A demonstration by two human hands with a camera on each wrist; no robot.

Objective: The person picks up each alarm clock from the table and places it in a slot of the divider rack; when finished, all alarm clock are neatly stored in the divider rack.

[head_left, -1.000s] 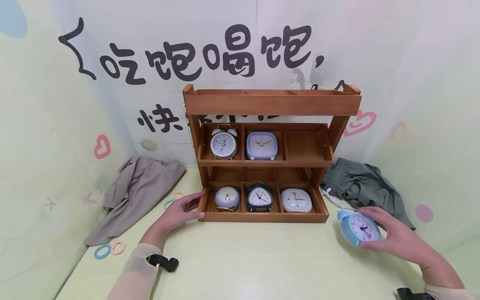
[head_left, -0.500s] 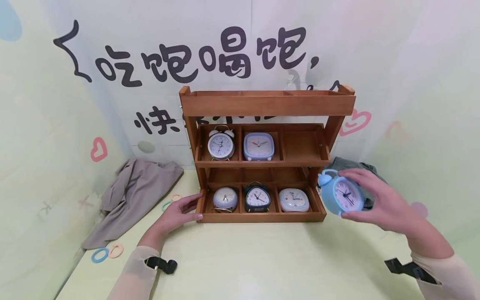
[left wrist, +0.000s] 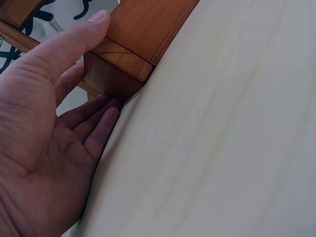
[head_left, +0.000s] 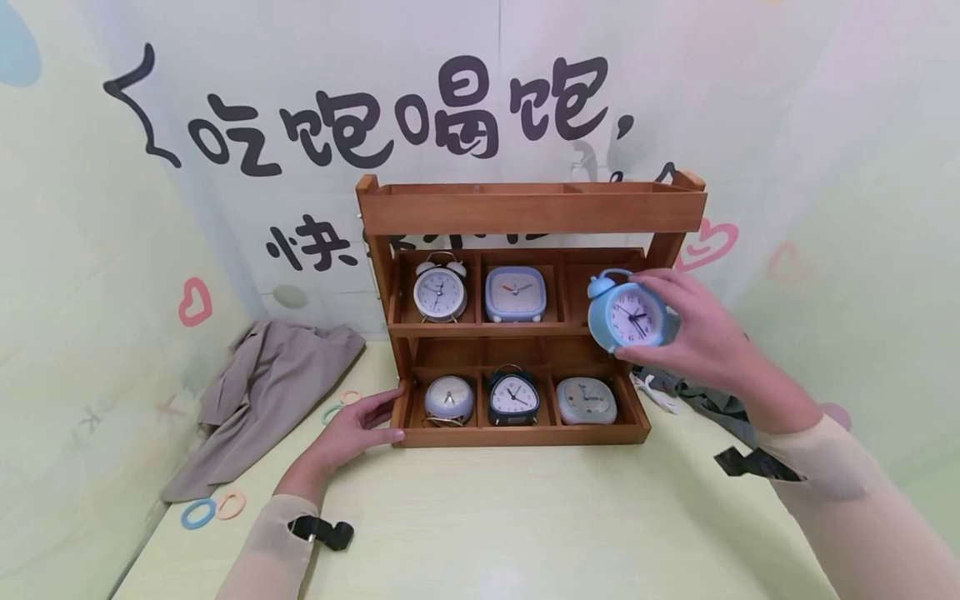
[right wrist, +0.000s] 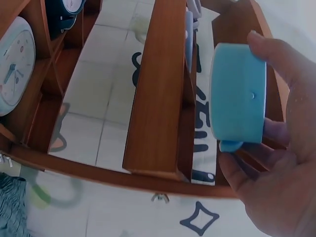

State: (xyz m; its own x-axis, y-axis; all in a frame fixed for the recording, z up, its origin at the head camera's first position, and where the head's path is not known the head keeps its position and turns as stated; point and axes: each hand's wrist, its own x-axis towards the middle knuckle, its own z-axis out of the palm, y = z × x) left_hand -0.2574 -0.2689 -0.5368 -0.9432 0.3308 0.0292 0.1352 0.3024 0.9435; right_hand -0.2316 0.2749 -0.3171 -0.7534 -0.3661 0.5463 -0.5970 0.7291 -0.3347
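My right hand [head_left: 701, 333] holds a light blue twin-bell alarm clock [head_left: 628, 315] between thumb and fingers, in front of the right compartment of the wooden rack's [head_left: 525, 212] middle tier. In the right wrist view the clock's blue side [right wrist: 238, 94] shows, apart from the wood. My left hand [head_left: 356, 432] grips the rack's lower left corner; the left wrist view has its thumb on the corner [left wrist: 121, 59] and its fingers against the side. Left on the middle tier stand a white twin-bell clock [head_left: 440, 292] and a blue square clock [head_left: 516, 293].
On the bottom tier sit a round lavender clock [head_left: 448, 398], a dark triangular clock [head_left: 513, 396] and a pale oval clock [head_left: 587, 401]. A grey-brown cloth [head_left: 273, 392] lies left, a dark green cloth [head_left: 712, 404] right. Blue [head_left: 198, 513] and peach [head_left: 230, 504] rings lie front left.
My right hand has lifted the blue alarm clock from the table's right side, up and leftward to the middle tier. The left hand has stayed on the rack's corner.
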